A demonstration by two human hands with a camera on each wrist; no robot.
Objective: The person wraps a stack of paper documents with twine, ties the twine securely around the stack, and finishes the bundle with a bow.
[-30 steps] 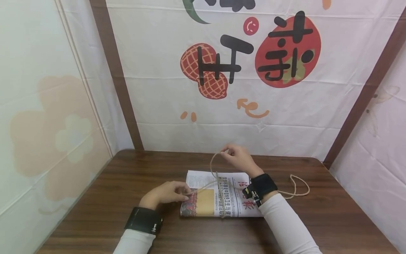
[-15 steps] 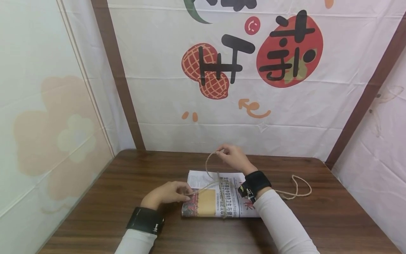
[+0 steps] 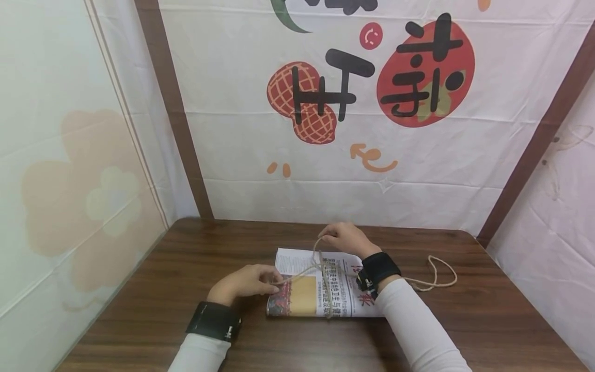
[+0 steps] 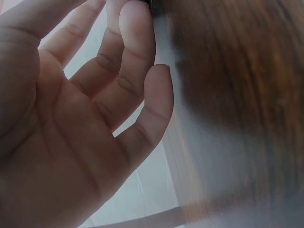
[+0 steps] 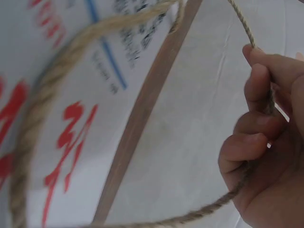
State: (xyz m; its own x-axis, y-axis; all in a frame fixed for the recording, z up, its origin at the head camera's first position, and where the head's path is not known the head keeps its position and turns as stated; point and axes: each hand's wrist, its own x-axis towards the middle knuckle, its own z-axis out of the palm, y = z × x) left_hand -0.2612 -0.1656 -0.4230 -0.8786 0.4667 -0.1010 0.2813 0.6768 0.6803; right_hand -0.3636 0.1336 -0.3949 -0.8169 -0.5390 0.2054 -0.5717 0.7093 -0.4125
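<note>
A folded newspaper (image 3: 302,299) lies on the table in the head view, with tan twine (image 3: 299,274) crossing its top both lengthwise and sideways. The strands meet near the middle of its far half. My left hand (image 3: 246,282) pinches one length of the twine at the paper's left edge; in the left wrist view its other fingers curl loosely. Beyond the far edge, my right hand (image 3: 346,238) holds another length raised in a small arc. The right wrist view shows this twine (image 5: 209,209) running through the curled fingers (image 5: 244,149) and out between thumb and forefinger.
The brown wooden table (image 3: 186,258) ends just behind the right hand, before a printed cloth backdrop (image 3: 279,201). A slack loop of twine trails across the table to the right of the newspaper. Cloth walls flank both sides.
My right hand has shifted slightly left and then lowered toward the newspaper, so the raised twine arc is smaller. My left hand keeps its pinch almost in place.
</note>
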